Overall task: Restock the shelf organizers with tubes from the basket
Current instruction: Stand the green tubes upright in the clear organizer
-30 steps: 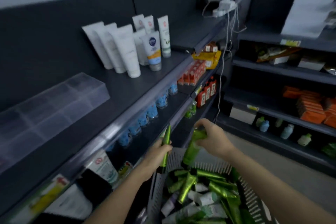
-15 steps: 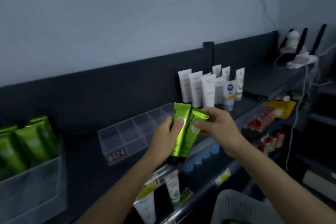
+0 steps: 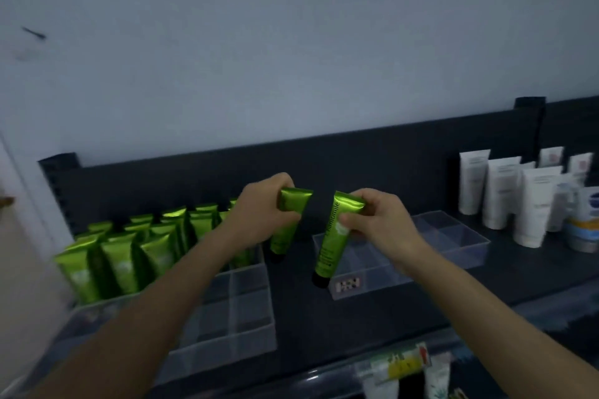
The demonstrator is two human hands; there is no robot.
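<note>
Hands hold one tube each in the head view, raised above the dark shelf (image 3: 301, 311). The left hand (image 3: 259, 217) has its fingers curled tightly round the upper part of a green tube (image 3: 293, 204), just below the flat crimped end. That tube hangs cap down, slightly tilted, just beside the back right corner of the left organizer (image 3: 249, 324). The right hand (image 3: 379, 227) pinches a second green tube (image 3: 330, 246) between thumb and bent fingers near its crimped end. This tube slants with its dark cap lowest, in front of the near left corner of the right organizer (image 3: 460, 246). Whether the cap touches that organizer cannot be told. The two tubes are apart, with a gap between their tops.

Both organizers are clear plastic with dividers. The left one holds rows of standing green tubes (image 3: 126, 256) in its left compartments. White tubes (image 3: 505, 194) stand upright on the shelf to the right.
</note>
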